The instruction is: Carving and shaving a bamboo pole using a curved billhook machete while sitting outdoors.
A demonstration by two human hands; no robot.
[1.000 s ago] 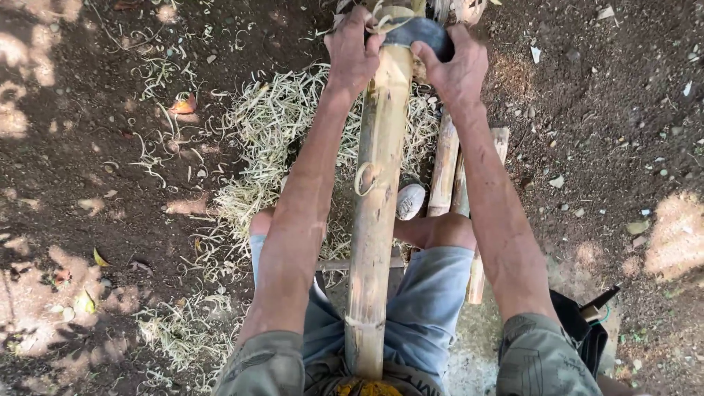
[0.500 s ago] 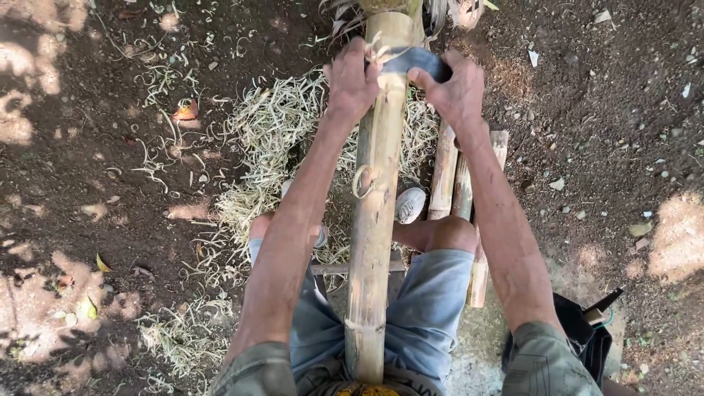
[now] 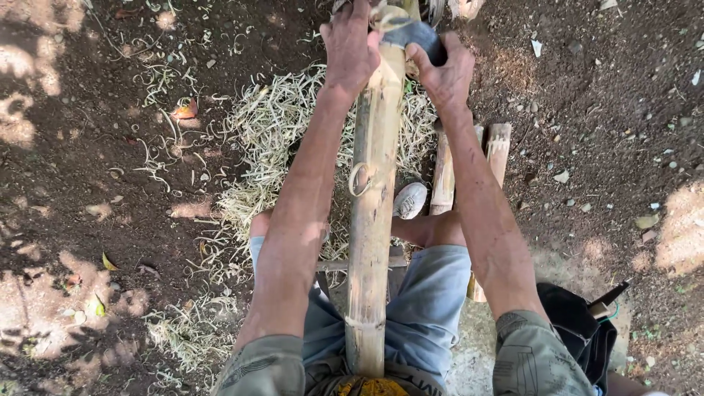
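Head view. Gripping with both hands at far end of bamboo pole [image 3: 374, 191]: left hand [image 3: 352, 48] closed over pole's left side near top edge of frame, right hand [image 3: 444, 73] wrapped around dark handle of a blade tool [image 3: 414, 33] lying across pole, just beside left hand. Running from that grip straight back toward body, pole passing between both knees, near end resting against lap. Curling off pole below the grip, one thin shaving ring [image 3: 359, 180]. Lying under and left of the grip, pile of pale shavings [image 3: 271, 139] on bare dirt. Lying right of pole, below right hand, two short split bamboo pieces [image 3: 499, 150]. Sitting beside right elbow, dark bag [image 3: 579, 330]. Showing just right of pole, pale shoe toe [image 3: 409, 199].
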